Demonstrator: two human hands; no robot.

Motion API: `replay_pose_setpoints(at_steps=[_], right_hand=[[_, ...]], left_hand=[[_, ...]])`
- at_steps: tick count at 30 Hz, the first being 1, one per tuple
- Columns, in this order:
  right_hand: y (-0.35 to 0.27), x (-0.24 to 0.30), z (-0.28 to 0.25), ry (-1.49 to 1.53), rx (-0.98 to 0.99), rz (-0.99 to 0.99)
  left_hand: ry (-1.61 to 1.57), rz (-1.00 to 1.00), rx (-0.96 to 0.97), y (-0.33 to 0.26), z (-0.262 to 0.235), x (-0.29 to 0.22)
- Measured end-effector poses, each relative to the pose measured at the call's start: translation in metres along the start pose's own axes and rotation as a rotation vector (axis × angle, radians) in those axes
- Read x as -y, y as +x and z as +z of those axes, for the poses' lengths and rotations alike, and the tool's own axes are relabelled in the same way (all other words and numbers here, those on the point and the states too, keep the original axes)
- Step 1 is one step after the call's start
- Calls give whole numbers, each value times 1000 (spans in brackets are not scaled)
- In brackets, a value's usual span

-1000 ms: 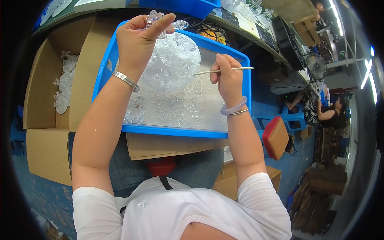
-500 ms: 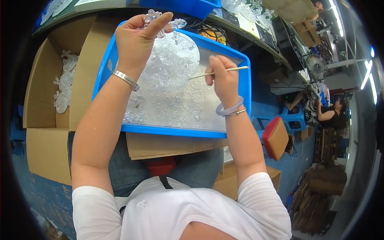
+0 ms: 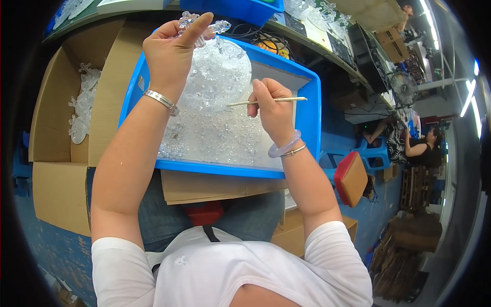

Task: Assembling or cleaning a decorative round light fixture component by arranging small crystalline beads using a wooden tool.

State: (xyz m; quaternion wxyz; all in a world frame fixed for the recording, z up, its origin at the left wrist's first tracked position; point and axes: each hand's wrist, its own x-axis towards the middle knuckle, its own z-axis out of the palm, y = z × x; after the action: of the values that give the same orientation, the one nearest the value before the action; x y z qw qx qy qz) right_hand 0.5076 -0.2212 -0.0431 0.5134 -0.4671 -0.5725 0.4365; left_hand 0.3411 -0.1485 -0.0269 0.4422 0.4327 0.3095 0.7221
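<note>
At the far left part of the blue tray [image 3: 220, 168], my left hand [image 3: 170, 56] is raised and pinches a clear, knobbly plastic ornament piece [image 3: 220, 27]. My right hand [image 3: 275, 110] is closed round a thin pale stick [image 3: 293, 99] above the tray. The stick's tip points left, over the lower edge of a heap of clear pieces. Those pieces lie on a round, whitish translucent disc [image 3: 239, 66] in the tray. Many tiny clear bits [image 3: 215, 137] are scattered on the tray's bottom nearer to me. My left fingers partly hide the ornament piece.
To the left stands an open cardboard box [image 3: 56, 117] with clear plastic pieces [image 3: 84, 105] inside. Behind the tray are a blue bin [image 3: 232, 11], black cables [image 3: 248, 35] and a workbench. A red-and-tan stool [image 3: 351, 179] stands at right; a person sits farther off.
My right hand has moved left with the stick, bringing its tip farther over the heap. My left hand has shifted slightly left, still holding the ornament piece.
</note>
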Motion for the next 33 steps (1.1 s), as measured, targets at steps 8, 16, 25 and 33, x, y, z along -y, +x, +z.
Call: replay_pose_setpoints(at_steps=[8, 16, 25, 33], right_hand=[[4, 1, -8, -9, -39, -24], [6, 1, -14, 26, -153, -75], [-1, -2, 7, -4, 38, -26], [13, -6, -33, 206, -226, -179]], left_hand=[[-20, -12, -19, 2, -2, 2], [-2, -21, -42, 1, -1, 2], [-31, -40, -60, 1, 1, 2], [-221, -74, -169, 5, 1, 2]])
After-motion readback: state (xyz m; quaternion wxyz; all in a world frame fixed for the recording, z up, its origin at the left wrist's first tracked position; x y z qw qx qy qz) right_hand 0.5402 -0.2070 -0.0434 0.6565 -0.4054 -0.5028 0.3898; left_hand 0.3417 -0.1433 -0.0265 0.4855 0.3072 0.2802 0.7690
